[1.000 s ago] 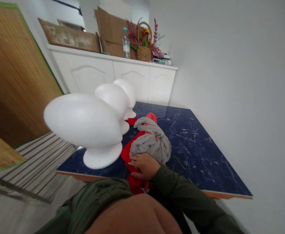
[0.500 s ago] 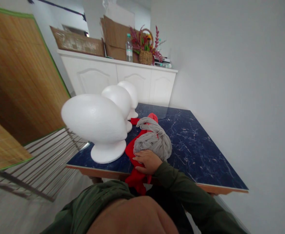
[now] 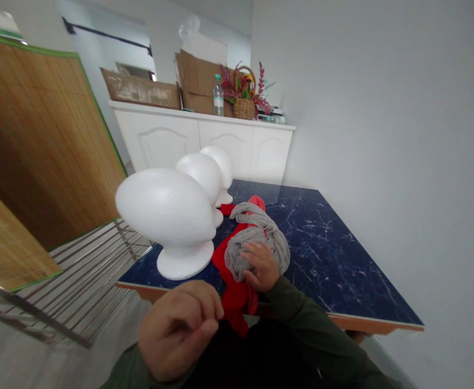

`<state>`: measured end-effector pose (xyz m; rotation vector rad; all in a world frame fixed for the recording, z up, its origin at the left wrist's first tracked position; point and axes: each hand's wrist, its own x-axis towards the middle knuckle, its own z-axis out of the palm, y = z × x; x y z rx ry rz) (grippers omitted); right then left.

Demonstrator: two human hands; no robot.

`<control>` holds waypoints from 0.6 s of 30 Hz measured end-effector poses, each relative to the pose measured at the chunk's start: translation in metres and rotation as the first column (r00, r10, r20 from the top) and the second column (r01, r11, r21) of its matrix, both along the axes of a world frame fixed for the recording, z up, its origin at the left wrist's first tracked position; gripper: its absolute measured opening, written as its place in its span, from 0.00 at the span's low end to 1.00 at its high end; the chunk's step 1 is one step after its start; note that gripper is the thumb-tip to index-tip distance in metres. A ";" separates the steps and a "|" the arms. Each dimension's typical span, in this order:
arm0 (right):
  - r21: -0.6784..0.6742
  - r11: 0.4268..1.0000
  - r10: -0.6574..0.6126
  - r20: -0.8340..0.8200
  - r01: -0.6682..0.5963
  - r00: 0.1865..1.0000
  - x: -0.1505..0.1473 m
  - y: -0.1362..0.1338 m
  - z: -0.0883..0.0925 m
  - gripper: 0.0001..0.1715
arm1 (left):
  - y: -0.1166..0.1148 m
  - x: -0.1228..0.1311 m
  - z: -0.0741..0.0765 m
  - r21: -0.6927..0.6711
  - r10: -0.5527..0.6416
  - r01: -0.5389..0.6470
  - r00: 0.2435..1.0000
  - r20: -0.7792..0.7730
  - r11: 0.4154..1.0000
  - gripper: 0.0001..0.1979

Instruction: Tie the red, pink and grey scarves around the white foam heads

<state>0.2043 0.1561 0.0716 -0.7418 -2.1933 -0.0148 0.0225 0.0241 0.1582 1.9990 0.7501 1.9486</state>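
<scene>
My right hand (image 3: 261, 266) rests on a bundle of grey cloth (image 3: 279, 246), its fingers apart and lying on the folds. Beneath and beside the grey bundle is red cloth (image 3: 232, 294), which hangs over the table's front edge. My left hand (image 3: 180, 327) is in the air in front of the table, left of the red cloth. Its fingers are curled in, and nothing shows in them. On the left of the table, three white foam heads (image 3: 166, 208) stand in a row on their round bases, the nearest overlapping the others.
The table (image 3: 322, 243) has a blue marbled top and a wooden edge. A metal rack (image 3: 95, 270) and a bamboo mat (image 3: 46, 146) are at the left. Behind, a white cabinet (image 3: 168, 138) carries cardboard, a bottle (image 3: 218, 100) and a flower basket (image 3: 244, 109). A wall stands at the right.
My left hand has come down from close to the camera into view over the table's front. My right hand has shifted slightly up and right on the grey cloth. The view has tilted up.
</scene>
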 end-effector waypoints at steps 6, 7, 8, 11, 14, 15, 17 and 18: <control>-0.253 0.797 -0.601 -0.422 0.548 0.679 0.045 0.031 -0.016 0.31 | 0.029 -0.050 -0.042 -0.101 0.633 -0.651 0.757 -0.161 0.752 0.03; -0.342 0.743 -0.668 -0.406 0.575 0.623 0.050 0.038 -0.021 0.34 | 0.033 -0.060 -0.050 -0.109 0.695 -0.716 0.697 -0.178 0.689 0.04; -0.418 0.711 -0.701 -0.360 0.566 0.615 0.054 0.042 -0.026 0.36 | 0.036 -0.070 -0.058 -0.115 0.739 -0.763 0.646 -0.193 0.636 0.06; -0.518 0.751 -0.568 -0.189 0.410 0.801 0.052 0.045 -0.036 0.34 | 0.049 -0.094 -0.074 -0.126 0.794 -0.828 0.560 -0.238 0.546 0.11; -0.475 0.855 -0.287 -0.096 0.210 0.953 0.040 0.036 -0.037 0.28 | 0.068 -0.109 -0.081 -0.165 0.789 -0.848 0.529 -0.311 0.503 0.19; -0.461 0.872 -0.223 -0.077 0.163 0.972 0.037 0.032 -0.036 0.27 | 0.075 -0.111 -0.082 -0.203 0.774 -0.844 0.536 -0.338 0.496 0.25; -0.463 0.880 -0.149 -0.054 0.108 0.987 0.034 0.027 -0.033 0.27 | 0.090 -0.113 -0.083 -0.310 0.715 -0.805 0.593 -0.371 0.506 0.38; -0.471 0.878 -0.130 -0.059 0.087 0.990 0.034 0.026 -0.031 0.27 | 0.096 -0.113 -0.084 -0.368 0.679 -0.771 0.634 -0.370 0.520 0.42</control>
